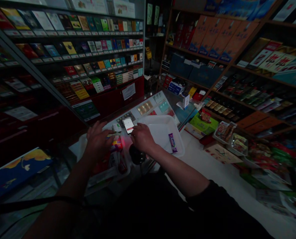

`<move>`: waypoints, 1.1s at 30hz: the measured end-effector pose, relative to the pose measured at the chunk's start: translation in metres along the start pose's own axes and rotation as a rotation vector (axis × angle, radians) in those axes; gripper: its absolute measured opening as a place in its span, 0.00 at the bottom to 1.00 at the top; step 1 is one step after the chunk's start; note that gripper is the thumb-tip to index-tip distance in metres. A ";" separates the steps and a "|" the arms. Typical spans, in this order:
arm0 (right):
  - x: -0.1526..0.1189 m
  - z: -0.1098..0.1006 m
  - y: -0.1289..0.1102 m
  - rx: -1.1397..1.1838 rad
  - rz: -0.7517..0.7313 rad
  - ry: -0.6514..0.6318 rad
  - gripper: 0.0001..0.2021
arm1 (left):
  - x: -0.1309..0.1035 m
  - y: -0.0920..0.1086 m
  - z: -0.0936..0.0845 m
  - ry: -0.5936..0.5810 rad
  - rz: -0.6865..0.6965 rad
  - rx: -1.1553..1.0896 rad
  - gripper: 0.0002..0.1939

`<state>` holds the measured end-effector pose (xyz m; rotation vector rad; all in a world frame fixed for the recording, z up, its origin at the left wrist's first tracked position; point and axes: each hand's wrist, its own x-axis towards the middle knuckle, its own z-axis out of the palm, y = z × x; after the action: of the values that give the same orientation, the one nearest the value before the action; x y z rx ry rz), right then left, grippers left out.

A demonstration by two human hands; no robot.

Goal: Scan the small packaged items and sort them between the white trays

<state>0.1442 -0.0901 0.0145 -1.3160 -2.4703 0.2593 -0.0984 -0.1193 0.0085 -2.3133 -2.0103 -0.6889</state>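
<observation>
First, the left hand point(97, 139) is open, fingers extended above packets point(116, 142) in the near-left tray point(125, 169). To its right, the phone point(128, 126) lies tilted, screen lit. The right hand point(141, 136) curls at the phone's right edge; its grip is unclear. Farther right, a white tray point(160, 127) contains a purple packet point(173, 143).

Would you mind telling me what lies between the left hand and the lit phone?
In the head view, a small white-and-green box lies between the left hand and the lit phone.
</observation>
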 end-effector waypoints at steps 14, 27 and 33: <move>-0.097 -0.018 0.126 -0.156 0.437 -0.490 0.16 | 0.002 0.141 0.048 -0.275 0.354 -0.245 0.20; -0.126 0.006 0.170 -0.138 0.233 -0.787 0.17 | -0.003 0.216 0.119 -0.931 0.376 -0.090 0.23; -0.120 0.005 0.176 -0.140 0.125 -0.865 0.15 | 0.004 0.216 0.146 -1.075 0.365 -0.044 0.24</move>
<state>0.3404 -0.0919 -0.0690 -1.6687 -3.1302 0.8544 0.1532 -0.1134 -0.0618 -3.3234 -1.6076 0.6965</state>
